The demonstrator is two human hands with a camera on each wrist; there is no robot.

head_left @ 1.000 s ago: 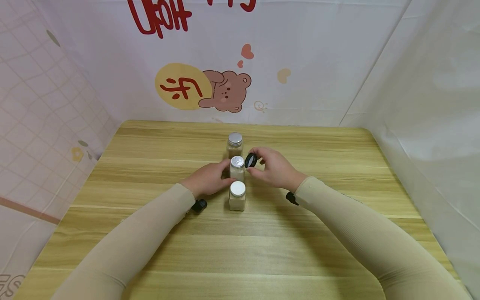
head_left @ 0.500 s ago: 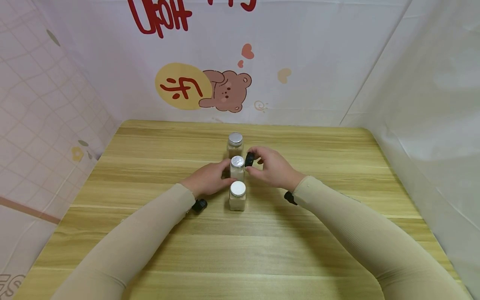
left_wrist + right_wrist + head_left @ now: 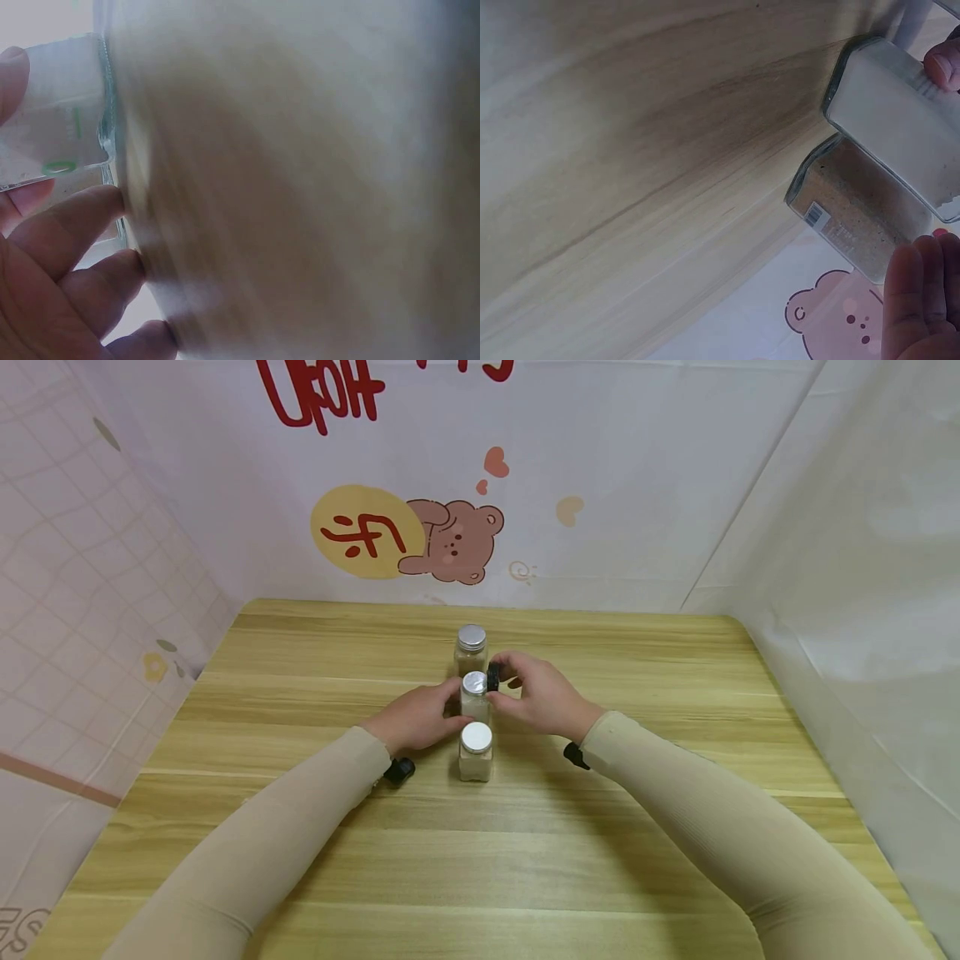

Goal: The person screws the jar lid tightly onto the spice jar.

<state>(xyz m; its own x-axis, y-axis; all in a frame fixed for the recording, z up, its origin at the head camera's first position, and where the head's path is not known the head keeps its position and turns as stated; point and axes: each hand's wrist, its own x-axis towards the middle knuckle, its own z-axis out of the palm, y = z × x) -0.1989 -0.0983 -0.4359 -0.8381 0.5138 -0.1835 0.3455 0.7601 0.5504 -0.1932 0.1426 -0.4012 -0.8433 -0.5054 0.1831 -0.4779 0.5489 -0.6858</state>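
Three square glass jars with silver lids stand upright in a line. Pale powder fills the middle jar (image 3: 475,706) and the near jar (image 3: 476,765); brown seasoning shows in the far jar (image 3: 859,199). My left hand (image 3: 417,718) holds the middle jar from its left side, thumb toward the near jar. In the left wrist view that jar (image 3: 64,109) shows a green marking. On the other side, my right hand (image 3: 543,697) pinches a round black lid (image 3: 492,677) on edge, close beside the middle jar's silver lid. The right wrist view leaves the black lid out.
The jars stand on a wood-grain table (image 3: 450,877). A white cloth backdrop (image 3: 615,460) with a printed bear (image 3: 457,543) rises behind its far edge, and more cloth hangs on both sides.
My right hand has shifted slightly left, bringing the black lid closer to the middle jar. The lid has turned, so its inner face no longer shows. My left hand stays put.
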